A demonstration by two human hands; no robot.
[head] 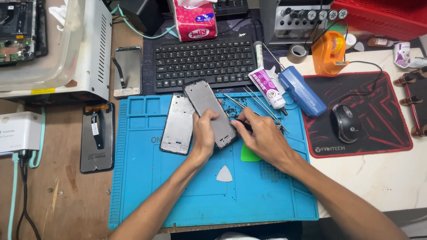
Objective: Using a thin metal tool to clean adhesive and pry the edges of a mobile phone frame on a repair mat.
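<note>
My left hand [204,135] grips a grey phone screen panel [209,106], tilted, over a blue silicone work mat [142,195]. My right hand [262,138] pinches a thin dark tool [242,124] with its tip at the panel's lower right edge. A second phone frame [177,124] lies flat on the mat just left of my left hand. A white triangular pick [224,174] and a green pick [249,154] lie on the mat below my hands.
Metal tweezers [255,104], a glue tube [269,89] and a blue box [302,91] lie behind my right hand. A black keyboard [202,62], two more phone panels [98,135] at left, a mouse [346,123] on its pad, and an orange tape dispenser [329,53] surround the mat.
</note>
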